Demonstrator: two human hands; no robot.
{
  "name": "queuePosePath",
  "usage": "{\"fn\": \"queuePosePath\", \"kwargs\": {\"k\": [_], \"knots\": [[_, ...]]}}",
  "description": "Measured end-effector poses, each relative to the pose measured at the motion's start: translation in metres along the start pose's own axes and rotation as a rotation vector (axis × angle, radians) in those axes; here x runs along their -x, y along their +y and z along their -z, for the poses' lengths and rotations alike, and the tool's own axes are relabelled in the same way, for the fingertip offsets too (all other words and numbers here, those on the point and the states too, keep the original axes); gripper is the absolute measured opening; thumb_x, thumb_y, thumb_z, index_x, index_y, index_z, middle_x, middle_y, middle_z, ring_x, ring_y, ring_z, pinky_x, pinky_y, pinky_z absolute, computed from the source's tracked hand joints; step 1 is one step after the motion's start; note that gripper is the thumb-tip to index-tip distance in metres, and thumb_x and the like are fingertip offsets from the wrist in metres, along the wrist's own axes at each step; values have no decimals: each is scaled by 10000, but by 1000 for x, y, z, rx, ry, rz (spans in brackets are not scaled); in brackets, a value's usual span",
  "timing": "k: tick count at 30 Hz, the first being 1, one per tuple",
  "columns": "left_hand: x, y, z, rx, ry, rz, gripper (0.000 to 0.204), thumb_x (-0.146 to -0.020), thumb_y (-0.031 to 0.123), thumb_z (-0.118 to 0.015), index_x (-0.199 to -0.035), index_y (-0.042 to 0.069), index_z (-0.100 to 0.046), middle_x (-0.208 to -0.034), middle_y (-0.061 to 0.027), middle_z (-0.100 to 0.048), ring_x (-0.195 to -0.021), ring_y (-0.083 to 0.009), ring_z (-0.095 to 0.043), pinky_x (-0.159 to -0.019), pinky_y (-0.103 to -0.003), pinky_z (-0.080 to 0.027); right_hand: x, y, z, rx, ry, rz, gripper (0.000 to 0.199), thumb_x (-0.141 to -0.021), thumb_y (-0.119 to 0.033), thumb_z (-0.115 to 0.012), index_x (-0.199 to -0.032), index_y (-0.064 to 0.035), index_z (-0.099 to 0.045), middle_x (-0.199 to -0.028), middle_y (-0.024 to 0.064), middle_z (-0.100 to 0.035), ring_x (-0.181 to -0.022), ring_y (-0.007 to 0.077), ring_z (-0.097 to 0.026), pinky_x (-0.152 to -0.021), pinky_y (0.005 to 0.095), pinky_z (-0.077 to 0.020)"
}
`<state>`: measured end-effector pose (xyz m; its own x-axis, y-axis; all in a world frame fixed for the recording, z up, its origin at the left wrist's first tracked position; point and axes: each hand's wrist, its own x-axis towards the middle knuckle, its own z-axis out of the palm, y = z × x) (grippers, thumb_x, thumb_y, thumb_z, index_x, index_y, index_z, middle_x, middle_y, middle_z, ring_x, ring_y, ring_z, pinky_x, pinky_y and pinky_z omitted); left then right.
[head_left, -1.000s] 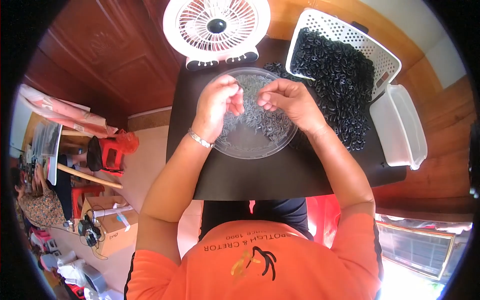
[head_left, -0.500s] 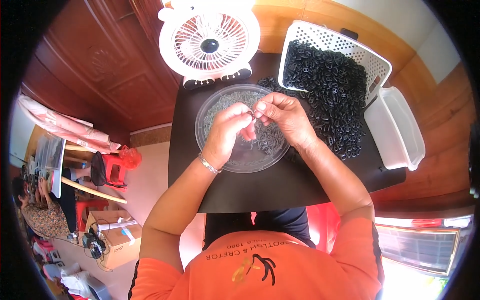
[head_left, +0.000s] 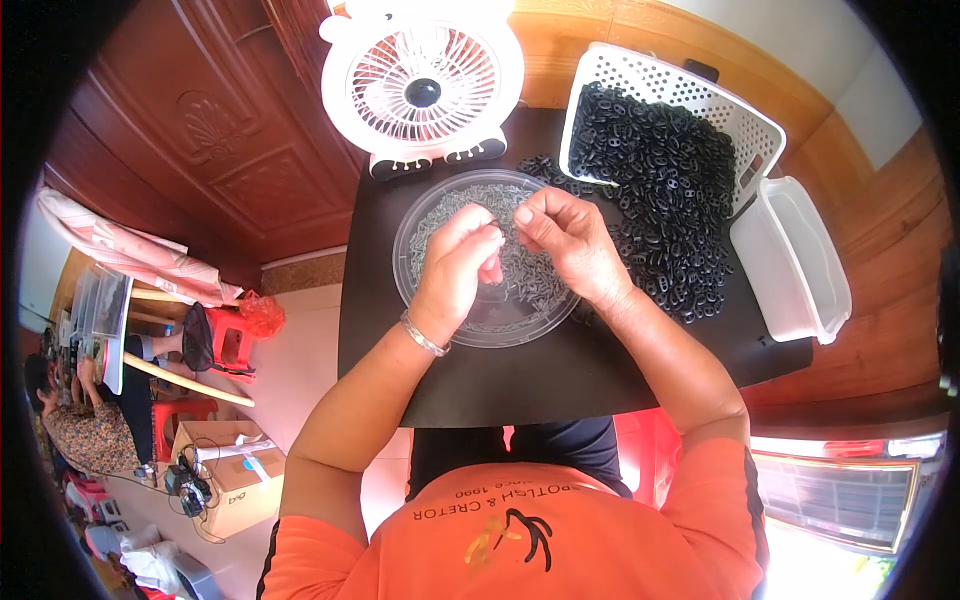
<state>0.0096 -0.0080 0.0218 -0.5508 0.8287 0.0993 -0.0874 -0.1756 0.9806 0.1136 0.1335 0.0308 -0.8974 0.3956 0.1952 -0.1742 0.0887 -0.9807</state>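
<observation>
While the left hand (head_left: pixel 452 265) is hovering over the clear round tub (head_left: pixel 490 340), its thumb and forefinger are pinching a small dark piece (head_left: pixel 494 223), the other fingers curling inward. Taking twelve o'clock as pointing away from the person, the right hand (head_left: pixel 578 245) is hanging just beside it on the three o'clock side, holding thumb and forefinger together; whether anything is lying between them is too small to tell. The dark piece is sitting above the tub, slightly toward twelve o'clock from its middle.

At this size, light but firm fingertip pressure is probably serving best, with the left hand steadying the piece and the right doing the finer movement. Working above the tub is helping too, since anything slipping would likely be landing inside the rim. Squeezing too hard is risking a slick part springing free.

Short, thin grey pieces (head_left: pixel 541 290) are covering much of the tub's floor in a loose, bristly layer. Black oval pieces (head_left: pixel 680 255), smooth and pierced with holes, are heaping at three o'clock on the dark tabletop (head_left: pixel 470 395), spilling from a perforated white basket (head_left: pixel 650 80) at two o'clock. Farther out, a plain white bin (head_left: pixel 775 265) is standing at three o'clock, and a white fan (head_left: pixel 422 93) is facing from eleven.
</observation>
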Motion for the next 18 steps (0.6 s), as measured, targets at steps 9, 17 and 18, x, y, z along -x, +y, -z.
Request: {"fn": "queuePosePath", "kwargs": {"k": [9, 17, 18], "knots": [[3, 0, -4, -151, 8, -80, 182, -938, 191, -518, -826, 48, -513, -660, 2, -482, -588, -96, -522, -553, -221, -402, 1, 5, -3, 19, -3, 31, 200, -956, -200, -611, -853, -31, -587, -740, -12, -567, -702, 65, -492, -662, 235, -430], [4, 0, -4, -125, 38, -57, 145, -910, 151, -534, -831, 30, -541, -641, -5, -513, -573, -80, -507, -535, -238, -409, 3, 2, -4, 78, 4, 43, 197, -952, -183, -613, -839, -24, -584, -742, -20, -559, -706, 57, -486, -653, 227, -425], [5, -1, -3, -124, 40, -57, 145, -910, 151, -534, -831, 30, -541, -641, -5, -513, -573, -80, -507, -535, -238, -409, 3, 0, -6, 87, 5, 47, 196, -952, -177, -612, -835, -22, -582, -742, -22, -556, -706, 55, -483, -652, 225, -425]]}}
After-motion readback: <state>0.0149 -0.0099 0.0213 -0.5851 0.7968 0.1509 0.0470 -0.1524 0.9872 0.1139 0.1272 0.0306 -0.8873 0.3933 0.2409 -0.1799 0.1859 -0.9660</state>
